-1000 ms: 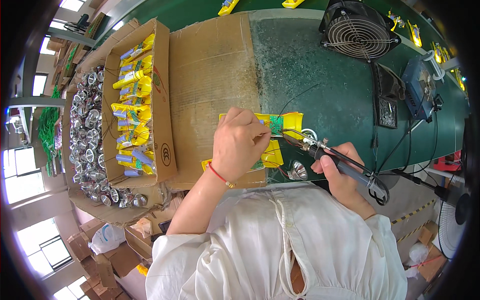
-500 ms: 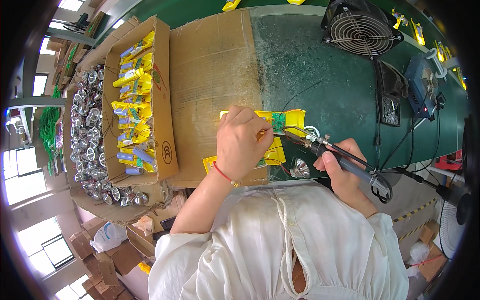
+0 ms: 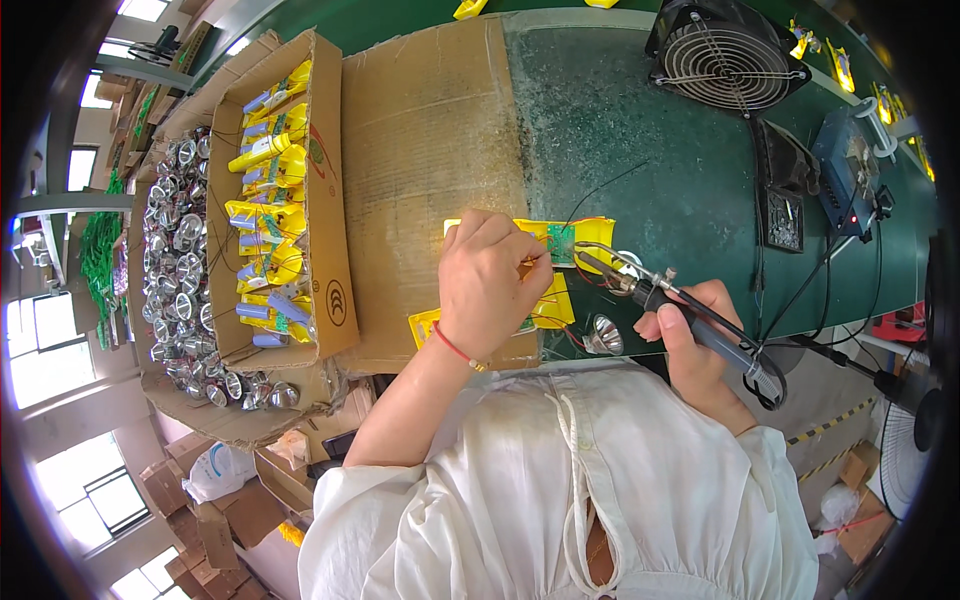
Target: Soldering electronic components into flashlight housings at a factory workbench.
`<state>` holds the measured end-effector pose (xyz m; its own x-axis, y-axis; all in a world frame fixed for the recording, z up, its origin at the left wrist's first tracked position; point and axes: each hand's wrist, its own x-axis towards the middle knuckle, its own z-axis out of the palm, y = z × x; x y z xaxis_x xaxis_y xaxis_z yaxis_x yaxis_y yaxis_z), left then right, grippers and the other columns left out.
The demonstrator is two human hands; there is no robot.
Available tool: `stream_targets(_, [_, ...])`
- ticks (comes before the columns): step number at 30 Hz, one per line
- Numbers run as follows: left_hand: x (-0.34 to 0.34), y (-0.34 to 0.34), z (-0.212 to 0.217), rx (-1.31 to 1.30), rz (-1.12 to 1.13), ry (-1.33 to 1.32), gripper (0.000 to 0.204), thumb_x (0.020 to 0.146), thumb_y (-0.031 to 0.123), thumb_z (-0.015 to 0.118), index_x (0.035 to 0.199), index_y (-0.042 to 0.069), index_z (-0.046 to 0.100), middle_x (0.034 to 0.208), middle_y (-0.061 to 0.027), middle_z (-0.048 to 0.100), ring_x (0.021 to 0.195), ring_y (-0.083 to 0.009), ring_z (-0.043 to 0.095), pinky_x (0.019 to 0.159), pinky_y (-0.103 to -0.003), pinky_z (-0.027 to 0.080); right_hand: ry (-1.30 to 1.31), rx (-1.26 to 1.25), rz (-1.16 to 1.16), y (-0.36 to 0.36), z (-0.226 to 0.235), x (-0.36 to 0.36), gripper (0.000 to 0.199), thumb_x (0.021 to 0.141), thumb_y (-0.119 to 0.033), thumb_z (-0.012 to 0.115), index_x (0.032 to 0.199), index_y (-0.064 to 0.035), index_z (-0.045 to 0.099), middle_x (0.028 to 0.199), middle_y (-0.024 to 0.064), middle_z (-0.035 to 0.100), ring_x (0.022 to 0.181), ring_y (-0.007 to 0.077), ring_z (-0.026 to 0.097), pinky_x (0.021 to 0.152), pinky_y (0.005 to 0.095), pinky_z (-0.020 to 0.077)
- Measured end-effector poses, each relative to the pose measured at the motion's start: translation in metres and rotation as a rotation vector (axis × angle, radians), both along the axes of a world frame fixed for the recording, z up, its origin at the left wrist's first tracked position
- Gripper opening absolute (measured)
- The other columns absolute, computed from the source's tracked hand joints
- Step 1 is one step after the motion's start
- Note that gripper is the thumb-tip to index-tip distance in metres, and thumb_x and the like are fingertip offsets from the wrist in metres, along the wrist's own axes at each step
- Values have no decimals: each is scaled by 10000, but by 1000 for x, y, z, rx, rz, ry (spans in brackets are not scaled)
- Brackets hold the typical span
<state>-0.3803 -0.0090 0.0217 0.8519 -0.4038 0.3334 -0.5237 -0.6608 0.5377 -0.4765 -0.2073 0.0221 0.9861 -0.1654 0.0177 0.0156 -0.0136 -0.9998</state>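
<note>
My right hand (image 3: 690,335) grips a soldering iron (image 3: 700,325) that has a thin metal feed tube along it. The iron's tip end is just right of a small green circuit board (image 3: 560,243), which lies in a yellow plastic housing (image 3: 597,232). My left hand (image 3: 492,275) is closed in a pinch over that housing, left of the board; what its fingertips hold is too small to make out. Nearer to me lies a second yellow housing (image 3: 552,306), partly under my left hand. A silver reflector cup (image 3: 604,337) rests beside it, with thin wires running close by.
On the left, a cardboard box (image 3: 335,220) holds several yellow housings with purple cells; silver reflector cups (image 3: 187,235) are heaped beyond it. A black fan (image 3: 722,70) stands at the back right, near a dark parts tray (image 3: 780,220) and a blue soldering station (image 3: 843,170). Flat cardboard (image 3: 425,130) covers part of the green bench.
The iron's tip end has shifted slightly up and right, away from the circuit board's edge. My left hand keeps its pinch, almost unmoved.
</note>
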Motion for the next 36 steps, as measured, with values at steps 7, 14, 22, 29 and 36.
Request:
stream_targets(7, [2,-1,0,2,-1,12,34,614,67,651,621,65,618,669,-38,528,738,-229,498,647,-341,395,-90,142,-95,0,-10,5,173,829,-98,541,882,9,417,589,97,507,486,153,500,526,311,479])
stream_targets(14, [5,0,5,25,-7,15,32,616,74,652,627,60,625,663,-47,528,727,-234,501,644,-343,402,-115,172,-138,-3,-11,11,163,827,-98,539,867,8,423,583,92,496,484,151,497,521,316,478])
stream_targets(22, [21,18,42,257,-189,66,340,620,123,691,953,96,634,956,-99,572,876,-273,547,729,-344,457,-162,29,-251,-32,-17,2,173,836,-113,544,870,14,431,592,101,528,498,164,531,491,272,462])
stream_targets(29, [41,27,39,576,-144,237,387,631,180,712,999,131,602,969,-79,563,864,-275,570,715,-366,482,-440,-530,-716,-107,-42,-29,230,816,-48,577,996,-1,442,763,118,597,645,135,557,581,236,448])
stream_targets(36, [105,40,55,268,190,-20,376,670,123,699,1022,48,590,913,-134,591,850,-300,577,714,-361,459,-284,-442,-686,-118,-34,-33,171,839,-60,536,957,16,438,730,112,573,652,147,568,633,266,472])
